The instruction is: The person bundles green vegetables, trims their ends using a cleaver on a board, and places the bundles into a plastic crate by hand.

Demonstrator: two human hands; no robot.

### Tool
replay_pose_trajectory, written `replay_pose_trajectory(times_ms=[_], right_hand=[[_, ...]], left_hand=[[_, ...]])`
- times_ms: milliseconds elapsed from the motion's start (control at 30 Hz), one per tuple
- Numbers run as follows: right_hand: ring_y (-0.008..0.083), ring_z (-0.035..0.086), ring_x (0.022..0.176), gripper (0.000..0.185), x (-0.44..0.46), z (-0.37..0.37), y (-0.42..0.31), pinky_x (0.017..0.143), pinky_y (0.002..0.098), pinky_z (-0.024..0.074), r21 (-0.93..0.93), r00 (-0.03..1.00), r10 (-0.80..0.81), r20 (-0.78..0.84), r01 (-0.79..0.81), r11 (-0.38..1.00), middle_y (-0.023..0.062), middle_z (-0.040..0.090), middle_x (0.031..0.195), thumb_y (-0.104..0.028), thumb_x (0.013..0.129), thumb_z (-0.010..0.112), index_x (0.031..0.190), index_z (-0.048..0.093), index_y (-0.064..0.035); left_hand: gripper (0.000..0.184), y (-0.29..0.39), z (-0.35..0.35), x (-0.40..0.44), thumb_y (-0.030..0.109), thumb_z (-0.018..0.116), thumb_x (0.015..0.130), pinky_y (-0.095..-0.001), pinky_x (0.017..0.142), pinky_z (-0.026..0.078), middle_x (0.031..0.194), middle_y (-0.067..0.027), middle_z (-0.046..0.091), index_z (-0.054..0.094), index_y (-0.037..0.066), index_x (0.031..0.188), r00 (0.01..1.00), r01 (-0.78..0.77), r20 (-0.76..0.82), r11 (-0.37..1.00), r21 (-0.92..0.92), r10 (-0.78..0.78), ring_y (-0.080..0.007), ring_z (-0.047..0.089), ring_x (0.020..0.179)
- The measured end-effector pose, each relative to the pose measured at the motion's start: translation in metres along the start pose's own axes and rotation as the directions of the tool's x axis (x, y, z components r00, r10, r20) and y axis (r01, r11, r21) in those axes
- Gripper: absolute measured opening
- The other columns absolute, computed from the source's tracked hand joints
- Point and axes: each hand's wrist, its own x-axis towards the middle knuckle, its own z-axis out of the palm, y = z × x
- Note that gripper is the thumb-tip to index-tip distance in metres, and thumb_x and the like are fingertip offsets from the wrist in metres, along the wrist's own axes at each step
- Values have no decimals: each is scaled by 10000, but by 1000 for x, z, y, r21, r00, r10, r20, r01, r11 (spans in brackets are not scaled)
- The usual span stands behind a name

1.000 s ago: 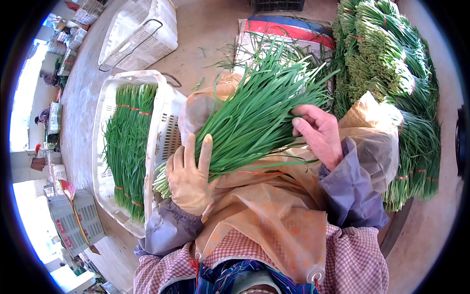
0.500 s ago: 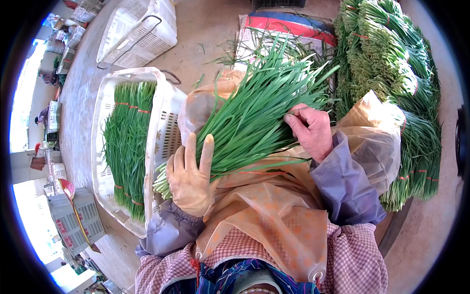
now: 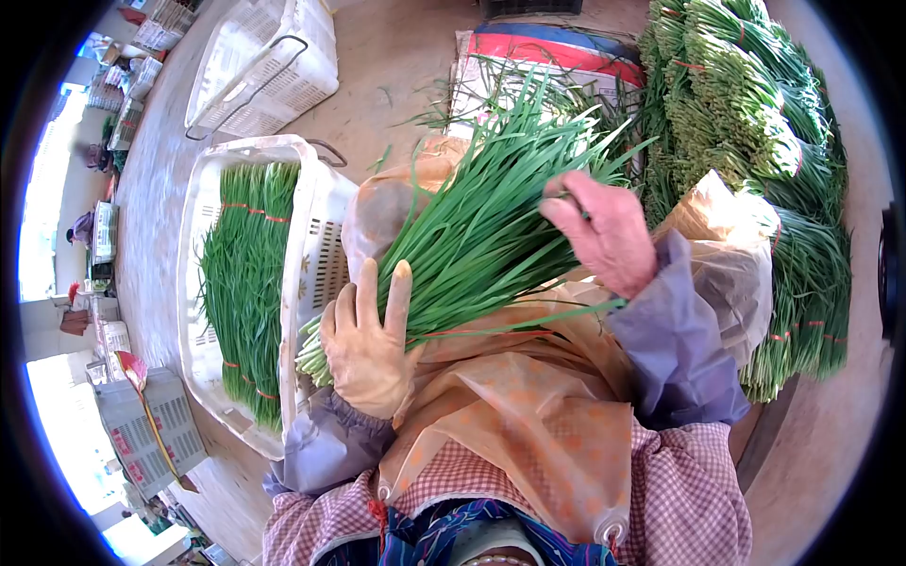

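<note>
A loose bunch of long green leafy stalks [image 3: 491, 217] lies across my lap on an orange-brown translucent apron [image 3: 519, 387], its pale cut ends at the lower left. My left hand [image 3: 366, 344], in a tan glove, rests on the bunch near those ends with fingers spread. Bare, my right hand [image 3: 599, 226] is over the leafy part at the right, fingertips pinched together; whatever is between them is too small to make out. A thin red band lies on the apron below the stalks.
At the left, a white crate [image 3: 307, 208] holds tied green bundles [image 3: 247, 292]. Another white crate [image 3: 274, 71] stands behind it. A large pile of tied bundles [image 3: 746, 123] is at the right. Leaf scraps lie on a red, white and blue sack [image 3: 566, 47] ahead.
My right hand has shifted slightly left and up over the leaves, turning its back more to view. My left hand has stayed in place on the bunch.
</note>
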Motion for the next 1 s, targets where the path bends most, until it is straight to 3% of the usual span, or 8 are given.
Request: replay_pose_trajectory(times_ms=[167, 267, 367, 467, 600, 767, 867, 1000], right_hand=[[285, 511, 503, 128, 5, 13, 5, 496, 366, 420, 97, 990, -103, -92, 112, 989, 156, 518, 618, -103, 900, 642, 821, 568, -35], [74, 471, 569, 121, 5, -7, 18, 495, 289, 397, 379, 864, 376, -336, -241, 893, 11, 506, 609, -94, 936, 602, 861, 609, 0], [184, 636, 761, 86, -1, -28, 31, 702, 312, 509, -65, 812, 66, -580, -127, 990, 95, 665, 862, 15, 908, 591, 983, 632, 7], [229, 662, 879, 142, -17, -39, 10, 796, 333, 515, -187, 829, -141, -541, 44, 981, 134, 676, 982, 54, 880, 608, 1014, 631, 13], [215, 651, 736, 67, -19, -21, -5, 672, 324, 507, 185, 985, 45, -167, -13, 983, 121, 666, 804, -20, 854, 685, 911, 666, 11], [324, 593, 610, 85, -33, 14, 14, 559, 386, 476, 102, 995, 49, 87, -58, 993, 148, 595, 715, -64, 846, 689, 842, 606, -43], [297, 584, 574, 75, -29, 16, 21, 538, 373, 469, -63, 984, -14, -180, 2, 998, 155, 578, 682, -33, 863, 656, 836, 587, -46], [172, 571, 626, 61, -11, -15, 27, 585, 289, 459, 190, 861, 235, -452, -165, 968, 87, 600, 728, 24, 872, 647, 918, 634, -15]], left_hand=[[1133, -3, 5, -2, 249, 859, 610, -535, 967, 388, 1459, -214, 380, 223, 151, 1543, 1000, -1, -25, 1000, 2, 1, -403, 484, 1186], [1128, -3, 4, -1, 248, 858, 616, -536, 973, 384, 1461, -214, 377, 221, 150, 1543, 1000, 0, -27, 1000, -16, -1, -404, 481, 1195], [1134, -3, 3, -1, 240, 860, 614, -539, 979, 380, 1465, -214, 371, 218, 149, 1544, 1000, 4, -12, 1000, -19, -4, -404, 476, 1206], [1148, 0, 0, 1, 227, 864, 605, -541, 984, 376, 1470, -215, 364, 213, 151, 1548, 1000, 10, 19, 1000, -15, -10, -407, 467, 1218], [1159, 1, 1, 1, 207, 869, 591, -542, 985, 373, 1474, -218, 357, 215, 153, 1547, 1000, 1, 26, 1000, -1, -1, -410, 455, 1231], [1142, 4, 1, -3, 203, 866, 585, -548, 980, 374, 1467, -229, 363, 237, 150, 1536, 1000, -8, 15, 1000, 26, 7, -413, 457, 1226], [1128, 3, 1, -2, 205, 865, 586, -552, 978, 375, 1460, -243, 366, 251, 145, 1530, 1000, -30, 1, 999, 24, 30, -416, 459, 1220], [1105, 2, -1, -4, 206, 864, 577, -560, 979, 377, 1455, -267, 366, 286, 129, 1516, 998, -59, -3, 998, 11, 59, -430, 466, 1206]])
